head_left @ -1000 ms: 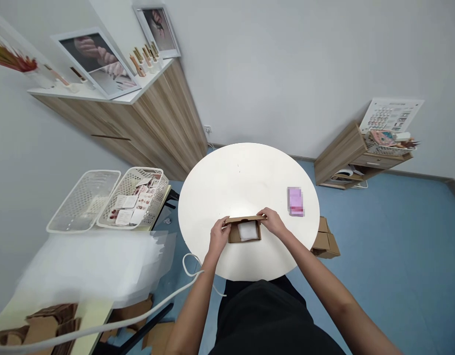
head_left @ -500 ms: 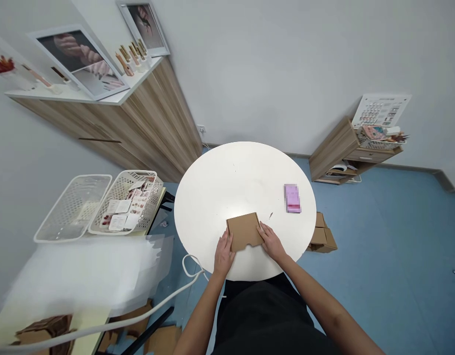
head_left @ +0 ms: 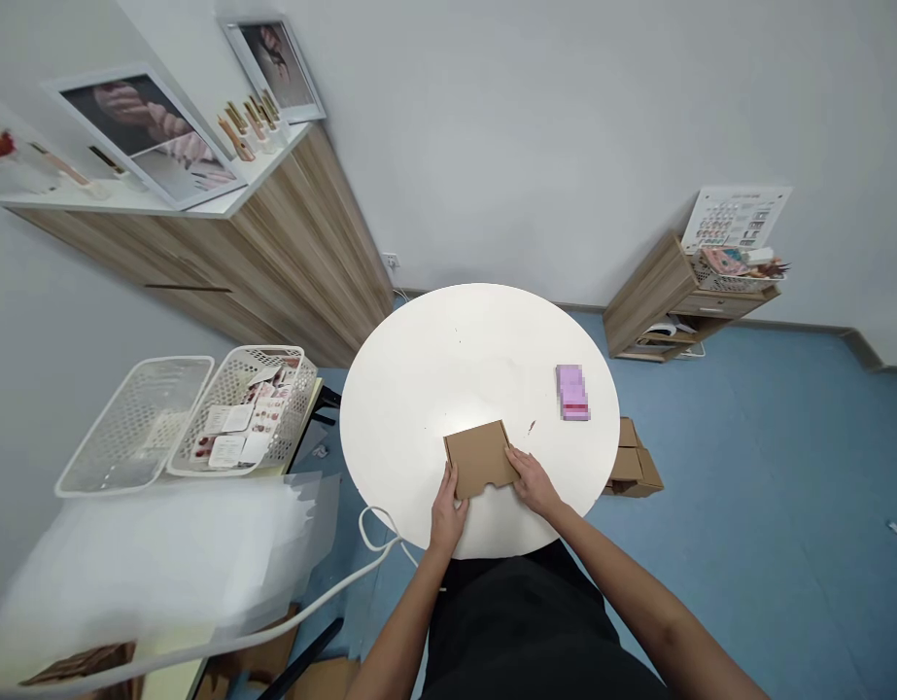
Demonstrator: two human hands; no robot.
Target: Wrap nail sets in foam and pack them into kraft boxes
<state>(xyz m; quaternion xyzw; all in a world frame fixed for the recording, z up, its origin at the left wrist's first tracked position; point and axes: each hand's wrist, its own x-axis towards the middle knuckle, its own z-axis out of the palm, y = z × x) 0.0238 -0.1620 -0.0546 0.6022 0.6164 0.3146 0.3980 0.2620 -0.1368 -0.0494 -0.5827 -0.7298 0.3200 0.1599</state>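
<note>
Currently: flat brown corrugated-cardboard mailer box (head_left: 478,457) lying on round white table (head_left: 448,369) | left hand (head_left: 448,520), right hand (head_left: 534,483) gripping its edges, firmness untellable | seeming light, stiff, best taken by edges

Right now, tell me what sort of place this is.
Probably a small packing room for nail products: framed hand photos on a display shelf, a cardboard mailer box on a round white table, and a basket of printed cards.
</note>
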